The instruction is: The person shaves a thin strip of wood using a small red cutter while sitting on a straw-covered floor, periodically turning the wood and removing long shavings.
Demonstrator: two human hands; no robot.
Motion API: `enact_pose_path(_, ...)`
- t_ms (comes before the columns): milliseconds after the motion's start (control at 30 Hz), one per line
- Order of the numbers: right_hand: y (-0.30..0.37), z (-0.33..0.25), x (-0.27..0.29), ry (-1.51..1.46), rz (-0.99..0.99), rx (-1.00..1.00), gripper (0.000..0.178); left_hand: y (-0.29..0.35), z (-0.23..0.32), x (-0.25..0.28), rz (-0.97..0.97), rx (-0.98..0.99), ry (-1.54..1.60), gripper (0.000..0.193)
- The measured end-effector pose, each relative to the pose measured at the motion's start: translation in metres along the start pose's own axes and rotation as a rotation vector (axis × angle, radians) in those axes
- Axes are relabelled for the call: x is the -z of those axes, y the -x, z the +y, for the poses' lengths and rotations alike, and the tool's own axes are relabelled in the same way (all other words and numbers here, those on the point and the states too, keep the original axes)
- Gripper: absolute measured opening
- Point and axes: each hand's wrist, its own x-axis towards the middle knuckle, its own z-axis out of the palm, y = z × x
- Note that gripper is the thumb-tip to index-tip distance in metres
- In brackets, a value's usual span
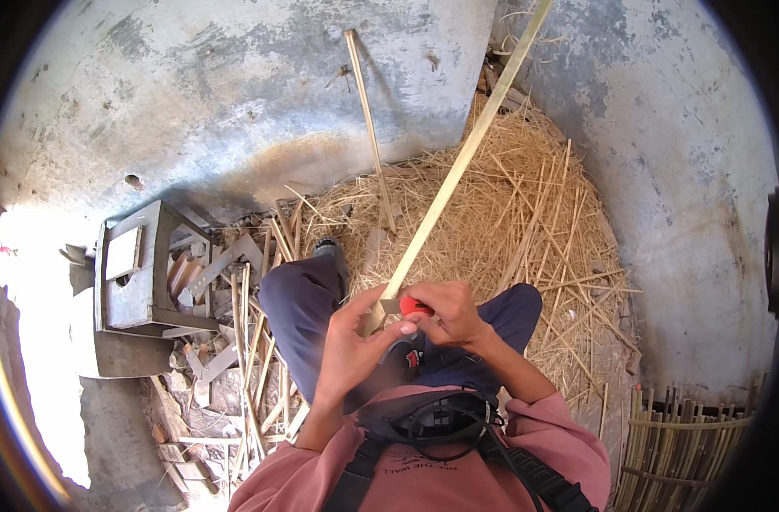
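A long, pale bamboo strip (452,183) slants from the top of the view down to my lap. Its lower end sits in my left hand (348,348), with the fingers and thumb closed around it. In my right hand (454,314) is a knife (416,306) with a red handle. Its short metal blade lies against the strip, close to my left fingers. Both hands are almost touching above my lap, between my bent knees. The right fingers partly hide the handle.
Straw-like shavings and thin strips (526,213) cover the floor ahead. One stick (370,128) leans on the wall. At left stands a worn wooden box (137,282), with bamboo pieces (251,367) beside it. A slatted basket (684,448) is at lower right.
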Motion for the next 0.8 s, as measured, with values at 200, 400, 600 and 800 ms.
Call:
enact_pose_path(200, -0.002, -0.003, -0.002, -0.010, 0.008, 0.000, 0.032, 0.000, 0.006, 0.001, -0.050, -0.013, -0.105, 0.055)
enact_pose_path(400, -0.006, -0.010, 0.001, 0.017, 0.020, 0.000, 0.029, 0.003, 0.010, 0.003, -0.125, 0.101, -0.293, 0.051)
enact_pose_path(600, -0.005, -0.014, -0.001, 0.051, 0.009, -0.013, 0.033, 0.006, -0.017, -0.001, -0.038, -0.123, -0.244, 0.035)
enact_pose_path(800, -0.004, -0.017, 0.003, 0.074, -0.030, -0.044, 0.033, 0.008, -0.009, 0.002, -0.112, -0.018, -0.259, 0.043)
